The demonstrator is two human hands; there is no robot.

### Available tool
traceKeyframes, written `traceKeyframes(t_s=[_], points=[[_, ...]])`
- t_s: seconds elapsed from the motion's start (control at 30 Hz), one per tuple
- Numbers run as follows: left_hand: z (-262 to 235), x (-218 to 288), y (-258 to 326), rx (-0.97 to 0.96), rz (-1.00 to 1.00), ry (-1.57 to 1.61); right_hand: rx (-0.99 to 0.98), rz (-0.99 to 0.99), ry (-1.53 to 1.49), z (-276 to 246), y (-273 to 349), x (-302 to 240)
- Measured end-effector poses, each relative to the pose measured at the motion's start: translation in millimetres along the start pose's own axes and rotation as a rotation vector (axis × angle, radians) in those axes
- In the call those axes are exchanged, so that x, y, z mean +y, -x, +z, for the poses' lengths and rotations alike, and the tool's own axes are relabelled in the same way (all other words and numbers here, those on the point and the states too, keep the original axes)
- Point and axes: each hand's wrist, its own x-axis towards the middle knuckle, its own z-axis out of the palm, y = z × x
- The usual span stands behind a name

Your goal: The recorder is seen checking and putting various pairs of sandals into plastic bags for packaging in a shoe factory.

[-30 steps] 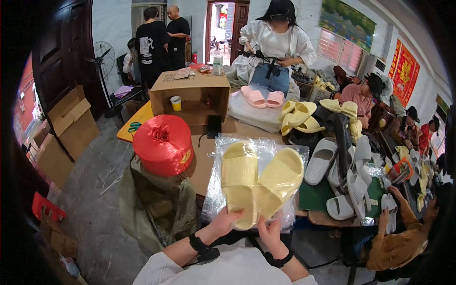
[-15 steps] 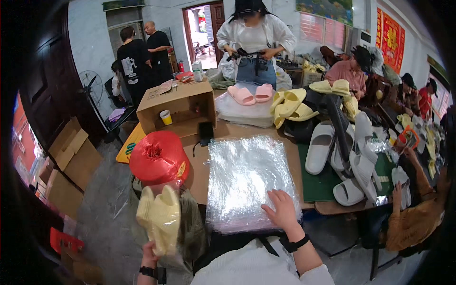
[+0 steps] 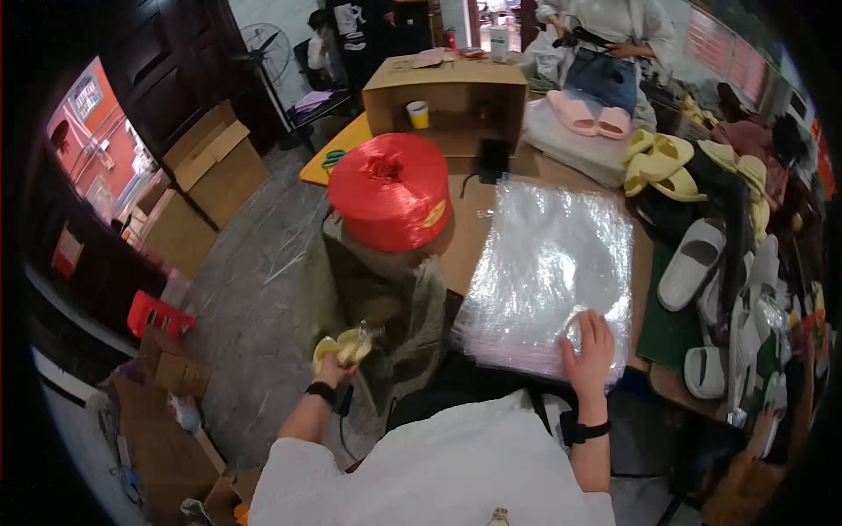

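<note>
Down beside the table, my left hand (image 3: 331, 370) grips a pair of yellow slippers (image 3: 353, 345) in clear plastic, next to an olive-green sack (image 3: 377, 298). The slippers are seen end-on, so most of their length is hidden. My right hand (image 3: 589, 355) lies with fingers stretched out on the near right part of a stack of clear plastic bags (image 3: 548, 263), holding nothing. Left of the stack, a big roll of red plastic twine (image 3: 386, 197) stands above the sack.
On the table are a cardboard box (image 3: 438, 88) holding a yellow-and-white cup (image 3: 417, 114), pink slippers (image 3: 579, 114), yellow slippers (image 3: 667, 167) and white slippers (image 3: 693, 263). Cartons (image 3: 210, 158) and a red plastic stool (image 3: 158, 314) stand on the left floor. A person (image 3: 610, 53) stands across the table.
The view has turned left and down. My left hand has lowered the bagged yellow slippers and tipped them away beside the sack. My right hand still rests on the bag stack.
</note>
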Motion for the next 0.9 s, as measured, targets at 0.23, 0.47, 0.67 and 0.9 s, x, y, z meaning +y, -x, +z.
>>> traceKeyframes(t_s=[0.23, 0.47, 0.67, 0.9], points=[[27.2, 40.5, -114.5, 0.564, 0.076, 1.146, -0.036, -0.034, 0.049, 8.8, -2.4, -6.2], [181.0, 56.9, -161.0, 0.599, -0.003, 0.885, -0.027, -0.04, 0.1, 4.1, -4.1, -15.6], [164.4, -116.5, -98.1, -0.133, 0.228, -0.764, -0.044, -0.026, 0.085, 4.5, -5.4, -10.5], [57.4, -144.8, -39.1, 0.028, -0.228, -0.988, -0.01, -0.051, 0.057, 3.6, -4.7, -10.5]])
